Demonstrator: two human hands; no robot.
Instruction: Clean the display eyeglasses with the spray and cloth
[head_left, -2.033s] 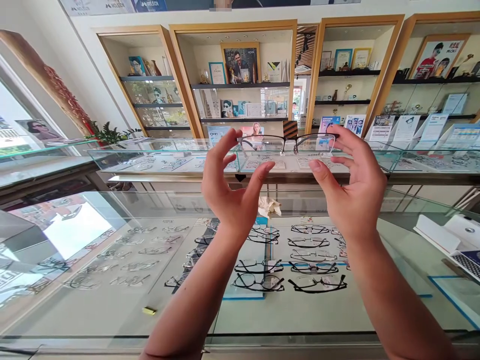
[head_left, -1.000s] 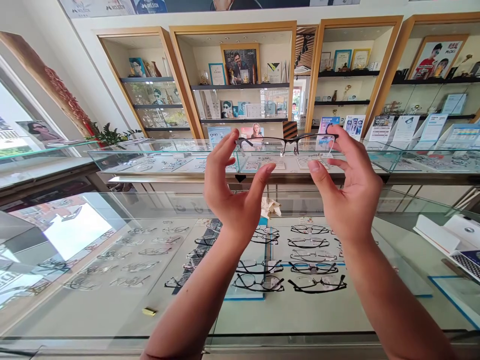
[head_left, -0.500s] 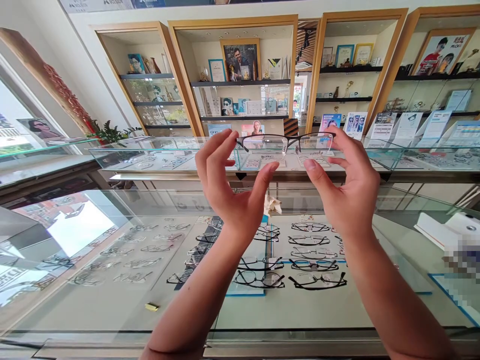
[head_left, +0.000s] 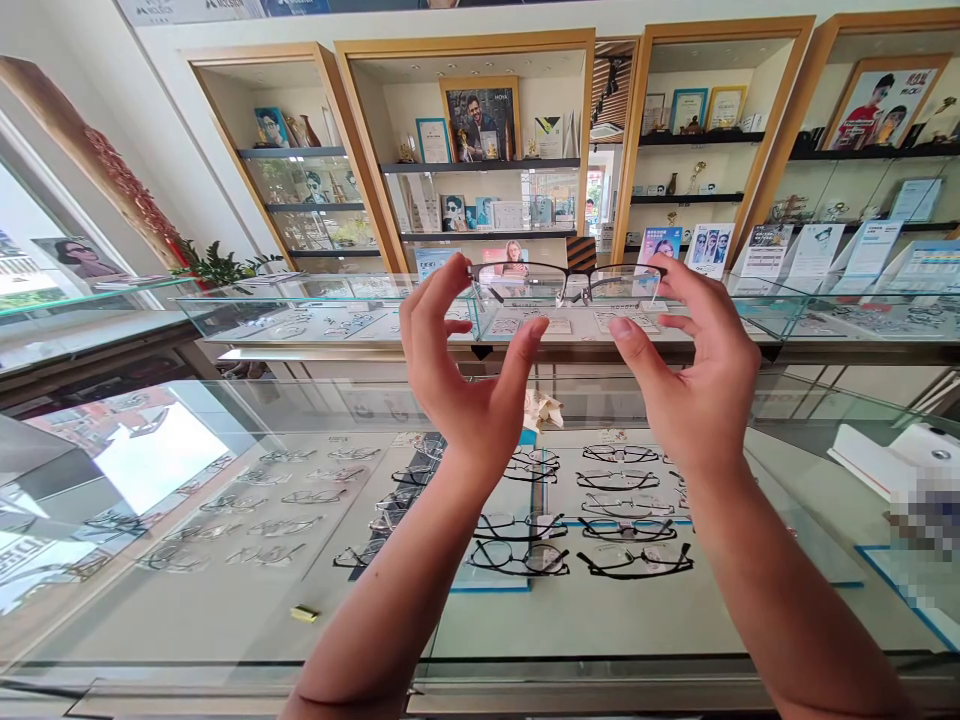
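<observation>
Optical shop, daylight from L side; wood-framed wall cabinets (head_left: 465, 40) at back w/ posters, certs & small ornaments. In front of them, a far glass case (head_left: 420, 353) w/ rows of eyewear, plus a green plant (head_left: 217, 268) past its L end.

Held up above the near counter (head_left: 600, 630), toward its back edge: dark-topped specs (head_left: 566, 268), roughly level, front spread btwn both hands. L hand (head_left: 469, 385) grasps one end by the fingertips, thumb apart & lower; R hand (head_left: 694, 385) has the other end likewise — thumb also clear of the rim. Can't tell exactly how the temples sit.

Under/inside the counter glass: dark frames (head_left: 636, 570) in columns around the middle, some hidden by the L forearm; clear/thin frames (head_left: 313, 497) in rows nearer the L edge. Small yellow item (head_left: 304, 613) near the front edge, L of the forearm. Crumpled pale cloth (head_left: 544, 410) by the back edge, btwn the wrists as seen. Toward the R edge — white open box-like item (head_left: 926, 450), partly pixelated, w/ a blue-edged tray or sheet (head_left: 896, 580) just in front.
</observation>
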